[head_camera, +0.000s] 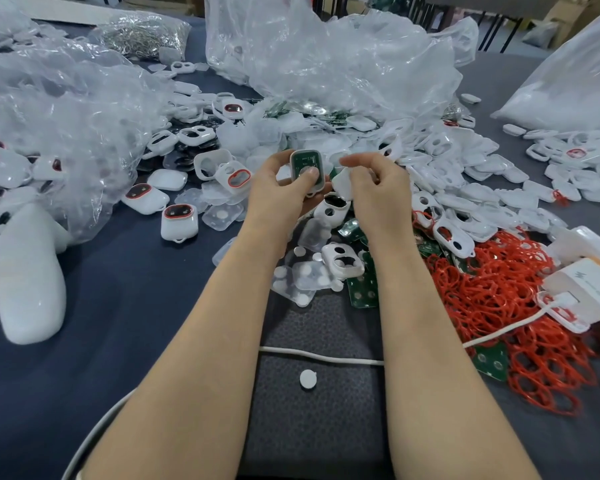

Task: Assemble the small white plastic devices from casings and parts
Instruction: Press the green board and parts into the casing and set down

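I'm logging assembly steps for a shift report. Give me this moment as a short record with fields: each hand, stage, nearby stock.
left hand: holds open casing with green board inside, thumb on the board
right hand: pinches white part beside the casing
stage: casing not yet closed
stock: red rings to the right, loose boards near the wrists
stray: white disc on dark mat

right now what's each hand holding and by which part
Left hand pinches the board-filled casing at its lower end; right hand curls round a white cover, grip hidden.
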### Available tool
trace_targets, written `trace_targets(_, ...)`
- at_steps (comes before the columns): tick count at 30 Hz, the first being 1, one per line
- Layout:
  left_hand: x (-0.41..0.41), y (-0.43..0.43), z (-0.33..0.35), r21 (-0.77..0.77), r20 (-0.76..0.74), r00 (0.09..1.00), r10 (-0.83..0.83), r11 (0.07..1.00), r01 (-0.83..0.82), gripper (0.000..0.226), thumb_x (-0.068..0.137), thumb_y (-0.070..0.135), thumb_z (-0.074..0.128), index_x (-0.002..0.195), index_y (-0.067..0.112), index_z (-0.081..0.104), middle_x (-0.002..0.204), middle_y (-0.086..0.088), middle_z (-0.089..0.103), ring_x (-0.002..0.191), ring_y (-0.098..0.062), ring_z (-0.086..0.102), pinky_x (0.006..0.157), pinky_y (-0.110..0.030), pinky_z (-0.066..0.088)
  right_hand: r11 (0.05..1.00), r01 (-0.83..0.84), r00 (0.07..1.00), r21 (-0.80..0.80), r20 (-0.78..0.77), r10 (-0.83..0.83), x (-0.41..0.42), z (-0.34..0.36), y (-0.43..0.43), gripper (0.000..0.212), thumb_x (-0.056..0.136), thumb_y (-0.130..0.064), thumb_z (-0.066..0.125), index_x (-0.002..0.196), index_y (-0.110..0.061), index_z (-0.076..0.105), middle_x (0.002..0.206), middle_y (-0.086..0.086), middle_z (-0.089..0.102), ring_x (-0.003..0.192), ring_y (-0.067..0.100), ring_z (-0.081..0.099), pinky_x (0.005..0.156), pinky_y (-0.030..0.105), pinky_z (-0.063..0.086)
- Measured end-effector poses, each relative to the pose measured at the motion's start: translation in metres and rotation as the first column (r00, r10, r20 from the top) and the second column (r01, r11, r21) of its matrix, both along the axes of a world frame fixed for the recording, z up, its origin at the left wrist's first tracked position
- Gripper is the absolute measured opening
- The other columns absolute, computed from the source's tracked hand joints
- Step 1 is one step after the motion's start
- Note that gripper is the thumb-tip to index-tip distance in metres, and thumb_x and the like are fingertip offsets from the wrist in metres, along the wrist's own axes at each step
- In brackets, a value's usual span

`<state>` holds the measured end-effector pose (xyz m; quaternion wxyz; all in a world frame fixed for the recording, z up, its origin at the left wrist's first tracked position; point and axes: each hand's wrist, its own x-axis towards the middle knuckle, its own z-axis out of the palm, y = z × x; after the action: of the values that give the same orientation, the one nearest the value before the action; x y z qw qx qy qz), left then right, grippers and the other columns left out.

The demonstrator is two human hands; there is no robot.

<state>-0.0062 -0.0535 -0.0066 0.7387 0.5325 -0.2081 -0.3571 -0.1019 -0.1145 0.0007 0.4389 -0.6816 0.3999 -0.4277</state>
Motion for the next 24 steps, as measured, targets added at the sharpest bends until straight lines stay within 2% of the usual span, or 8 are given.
trace_targets(3, 0.0001, 0.0000, -0.0011, 0.010, 0.031, 1.000, 0.003, 1.000, -0.004, 0.031, 0.093, 0.002, 0.058, 0.120, 0.014, 0.049, 0.101, -0.019, 0.069, 0.073, -0.015, 0.072, 0.071, -0.024, 0.058, 0.980, 0.009, 0.990, -0.197, -0.133, -0.036, 0.0024, -0.0019, 0.0030, 0.020, 0.089, -0.014, 0.054, 0.102, -0.017, 0.068, 0.103, -0.001, 0.059, 0.087, 0.003, 0.051, 0.081, 0.013, 0.039)
trace_targets(6, -0.0014, -0.0002, -0.0012, 0.010, 0.065, 0.998, 0.003, 1.000, -0.004, 0.033, 0.093, 0.001, 0.057, 0.122, 0.012, 0.049, 0.097, -0.017, 0.069, 0.069, -0.013, 0.071, 0.074, -0.025, 0.058, 0.945, 0.020, 0.986, -0.325, -0.151, -0.073, 0.0044, -0.0015, 0.0056, 0.023, 0.091, -0.007, 0.052, 0.103, -0.014, 0.070, 0.101, 0.000, 0.049, 0.079, 0.000, 0.051, 0.074, 0.001, 0.037)
trace_targets(7, -0.0017, -0.0001, -0.0010, 0.011, 0.078, 0.997, 0.004, 1.000, -0.005, 0.033, 0.093, 0.000, 0.057, 0.123, 0.012, 0.049, 0.095, -0.015, 0.069, 0.068, -0.011, 0.071, 0.073, -0.024, 0.058, 0.939, 0.016, 0.985, -0.343, -0.158, -0.074, 0.0050, -0.0016, 0.0062, 0.025, 0.092, -0.006, 0.051, 0.104, -0.013, 0.071, 0.100, 0.001, 0.048, 0.081, 0.001, 0.053, 0.075, 0.003, 0.039)
trace_targets(11, -0.0036, 0.0008, -0.0006, 0.004, 0.107, 0.994, 0.000, 1.000, -0.001, 0.031, 0.093, -0.002, 0.056, 0.119, 0.013, 0.051, 0.088, -0.010, 0.067, 0.065, -0.008, 0.069, 0.069, -0.021, 0.058, 0.927, -0.002, 0.979, -0.375, -0.190, -0.074, 0.0075, -0.0024, 0.0069, 0.026, 0.092, -0.006, 0.051, 0.107, -0.013, 0.071, 0.103, 0.006, 0.051, 0.093, 0.019, 0.058, 0.083, 0.026, 0.048)
trace_targets(14, -0.0045, 0.0018, -0.0002, 0.008, 0.127, 0.992, -0.013, 1.000, 0.012, 0.029, 0.092, -0.002, 0.056, 0.115, 0.015, 0.052, 0.088, -0.011, 0.068, 0.068, -0.008, 0.069, 0.068, -0.020, 0.057, 0.914, -0.022, 0.972, -0.405, -0.222, -0.075, 0.0086, -0.0037, 0.0076, 0.028, 0.093, -0.008, 0.050, 0.111, -0.015, 0.070, 0.101, 0.003, 0.048, 0.090, 0.013, 0.052, 0.080, 0.021, 0.044)
trace_targets(18, -0.0051, 0.0027, 0.0007, -0.003, 0.147, 0.989, -0.020, 1.000, 0.021, 0.027, 0.092, -0.005, 0.053, 0.109, 0.016, 0.055, 0.082, -0.009, 0.067, 0.063, -0.005, 0.068, 0.063, -0.016, 0.053, 0.905, -0.035, 0.962, -0.425, -0.260, -0.085, 0.0097, -0.0049, 0.0068, 0.030, 0.094, -0.009, 0.050, 0.115, -0.016, 0.070, 0.099, 0.000, 0.042, 0.086, 0.008, 0.044, 0.077, 0.017, 0.038)
trace_targets(21, -0.0046, 0.0028, 0.0006, -0.006, 0.151, 0.988, -0.020, 1.000, 0.021, 0.028, 0.092, -0.006, 0.052, 0.106, 0.019, 0.056, 0.081, -0.008, 0.067, 0.063, -0.005, 0.067, 0.063, -0.017, 0.053, 0.905, -0.038, 0.959, -0.425, -0.269, -0.086, 0.0101, -0.0052, 0.0077, 0.030, 0.093, -0.009, 0.050, 0.115, -0.016, 0.070, 0.099, 0.000, 0.041, 0.090, 0.013, 0.049, 0.079, 0.019, 0.040)
trace_targets(24, -0.0032, 0.0020, -0.0004, 0.005, 0.126, 0.992, -0.017, 1.000, 0.016, 0.028, 0.093, -0.003, 0.052, 0.110, 0.018, 0.057, 0.084, -0.009, 0.068, 0.071, -0.011, 0.069, 0.072, -0.023, 0.057, 0.923, -0.051, 0.972, -0.382, -0.232, -0.042, 0.0095, -0.0039, 0.0086, 0.034, 0.095, -0.007, 0.048, 0.122, -0.018, 0.065, 0.101, 0.001, 0.044, 0.094, 0.019, 0.055, 0.085, 0.026, 0.045)
